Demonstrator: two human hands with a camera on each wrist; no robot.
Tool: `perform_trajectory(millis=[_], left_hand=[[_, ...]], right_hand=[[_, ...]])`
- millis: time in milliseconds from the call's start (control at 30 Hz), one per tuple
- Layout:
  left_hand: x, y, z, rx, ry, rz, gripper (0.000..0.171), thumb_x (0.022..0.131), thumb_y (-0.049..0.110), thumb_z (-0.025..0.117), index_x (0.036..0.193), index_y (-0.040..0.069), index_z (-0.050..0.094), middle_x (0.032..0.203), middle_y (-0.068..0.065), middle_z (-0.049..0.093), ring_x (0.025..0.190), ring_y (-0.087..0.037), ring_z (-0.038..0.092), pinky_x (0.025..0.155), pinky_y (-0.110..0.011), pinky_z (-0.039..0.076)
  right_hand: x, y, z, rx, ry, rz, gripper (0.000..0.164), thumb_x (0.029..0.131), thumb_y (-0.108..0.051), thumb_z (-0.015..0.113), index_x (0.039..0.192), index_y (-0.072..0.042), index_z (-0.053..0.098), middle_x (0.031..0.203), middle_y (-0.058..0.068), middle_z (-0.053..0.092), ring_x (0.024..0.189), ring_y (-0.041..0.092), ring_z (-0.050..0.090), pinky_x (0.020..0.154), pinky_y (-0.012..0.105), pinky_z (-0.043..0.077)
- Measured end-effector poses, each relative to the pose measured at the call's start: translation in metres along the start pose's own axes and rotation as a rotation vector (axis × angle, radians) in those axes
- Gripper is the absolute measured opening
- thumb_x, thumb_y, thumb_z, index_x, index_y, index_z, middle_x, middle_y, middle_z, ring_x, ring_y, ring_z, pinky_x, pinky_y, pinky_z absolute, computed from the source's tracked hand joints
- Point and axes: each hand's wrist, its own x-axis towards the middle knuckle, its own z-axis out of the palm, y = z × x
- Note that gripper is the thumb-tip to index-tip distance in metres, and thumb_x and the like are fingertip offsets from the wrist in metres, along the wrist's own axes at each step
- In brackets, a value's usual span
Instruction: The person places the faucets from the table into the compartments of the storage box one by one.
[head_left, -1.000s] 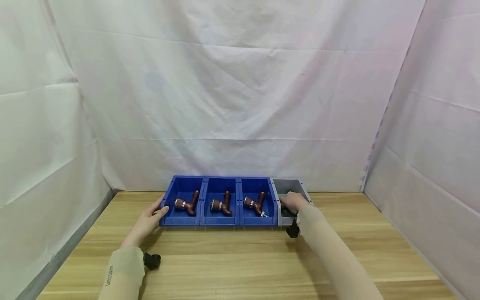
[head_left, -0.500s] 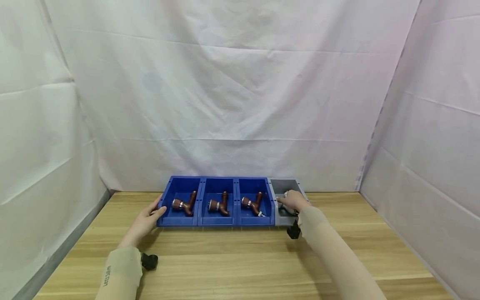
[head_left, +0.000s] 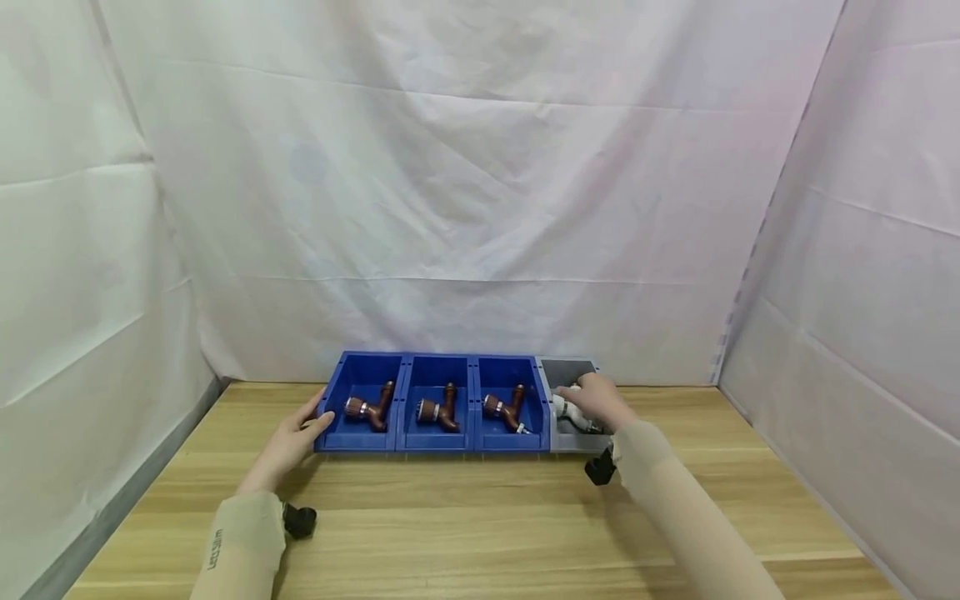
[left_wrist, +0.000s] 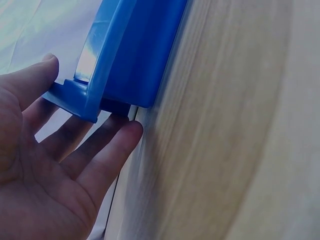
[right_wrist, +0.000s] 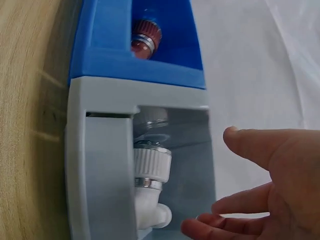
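Observation:
At the left end of the row, my left hand [head_left: 298,432] holds the outer rim of a blue bin [head_left: 358,442], thumb over the edge and fingers along the outside. My right hand [head_left: 600,400] hovers at the grey bin [head_left: 564,367] on the right end. Its thumb and fingers are spread and relaxed in the right wrist view, with nothing between them. Beside those fingers, inside the grey bin, lies a white radiator valve [right_wrist: 152,165] with a ribbed knob and a metal ring; the hand partly hides it in the head view.
Each blue bin holds a brown valve: the left one [head_left: 375,411], the middle one [head_left: 442,410] and the right one [head_left: 512,408]. All the bins stand side by side on the wooden table [head_left: 450,525]. A white cloth [head_left: 465,208] hangs close behind them.
My right hand has let go of the white valve and drawn back slightly up and to the right, so more of the valve shows. The left hand keeps its place on the blue bin.

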Motion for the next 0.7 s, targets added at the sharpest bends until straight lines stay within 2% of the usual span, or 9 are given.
perform_trajectory(millis=[100,133,167,267,333,367,400,500,700], left_hand=[[0.000,0.001,0.001,-0.006,0.000,0.002,0.067,0.102,0.036,0.049,0.157,0.015,0.015,0.147,-0.032,0.032,0.127,-0.044,0.042,0.091,-0.038,0.048],[0.000,0.001,0.001,-0.009,-0.001,0.003,0.067,0.102,0.036,0.049,0.157,0.015,0.015,0.147,-0.032,0.032,0.127,-0.044,0.042,0.091,-0.038,0.048],[-0.001,0.001,0.001,-0.014,-0.001,0.002,0.067,0.102,0.036,0.049,0.157,0.015,0.015,0.147,-0.032,0.032,0.127,-0.044,0.043,0.091,-0.038,0.048],[-0.001,0.000,0.002,-0.020,-0.003,0.003,0.068,0.102,0.037,0.049,0.157,0.015,0.015,0.147,-0.032,0.031,0.127,-0.044,0.043,0.092,-0.038,0.048],[-0.001,0.000,0.003,-0.024,-0.002,0.000,0.068,0.102,0.038,0.049,0.157,0.015,0.015,0.148,-0.032,0.031,0.127,-0.044,0.042,0.092,-0.039,0.047],[-0.001,0.001,0.003,-0.025,-0.002,-0.003,0.068,0.102,0.038,0.049,0.157,0.015,0.015,0.148,-0.031,0.030,0.127,-0.044,0.042,0.092,-0.039,0.047],[-0.001,0.001,0.004,-0.023,-0.002,-0.006,0.068,0.102,0.038,0.049,0.157,0.015,0.015,0.148,-0.031,0.030,0.128,-0.044,0.041,0.092,-0.039,0.047],[-0.001,0.001,0.003,-0.018,0.007,-0.012,0.068,0.102,0.037,0.049,0.157,0.015,0.016,0.148,-0.031,0.031,0.128,-0.044,0.041,0.093,-0.040,0.046],[-0.001,-0.001,0.000,-0.001,0.009,0.002,0.067,0.102,0.035,0.049,0.156,0.013,0.016,0.147,-0.032,0.032,0.128,-0.045,0.040,0.093,-0.043,0.046]], right_hand=[[-0.006,-0.002,-0.005,0.035,0.017,-0.040,0.060,0.097,-0.036,0.057,0.129,0.015,0.052,0.124,0.034,0.056,0.063,0.020,0.053,0.078,0.045,0.050],[-0.008,-0.003,-0.007,0.041,0.030,-0.051,0.062,0.097,-0.035,0.057,0.132,0.016,0.048,0.131,0.034,0.051,0.068,0.019,0.054,0.081,0.046,0.049],[-0.009,-0.003,-0.009,0.056,0.037,-0.057,0.064,0.097,-0.035,0.057,0.133,0.016,0.047,0.134,0.034,0.048,0.064,0.019,0.050,0.079,0.046,0.050],[-0.015,-0.002,-0.016,0.064,0.074,-0.071,0.063,0.096,-0.037,0.058,0.133,0.013,0.050,0.133,0.030,0.051,0.068,0.025,0.054,0.077,0.046,0.050],[-0.019,0.000,-0.020,0.047,0.109,-0.088,0.062,0.096,-0.039,0.058,0.132,0.011,0.052,0.130,0.029,0.054,0.088,0.033,0.061,0.080,0.049,0.050],[-0.020,0.001,-0.022,0.044,0.122,-0.096,0.062,0.096,-0.039,0.058,0.132,0.011,0.052,0.129,0.029,0.055,0.093,0.037,0.061,0.081,0.051,0.049],[-0.022,0.003,-0.025,0.034,0.137,-0.106,0.062,0.096,-0.040,0.058,0.132,0.010,0.052,0.128,0.029,0.055,0.105,0.041,0.058,0.086,0.052,0.048],[-0.027,0.010,-0.030,0.018,0.173,-0.128,0.062,0.097,-0.040,0.057,0.134,0.010,0.051,0.129,0.030,0.055,0.114,0.044,0.054,0.090,0.054,0.046],[-0.033,0.033,-0.036,0.035,0.225,-0.143,0.061,0.097,-0.038,0.057,0.135,0.009,0.049,0.128,0.033,0.052,0.112,0.045,0.056,0.086,0.054,0.049]])
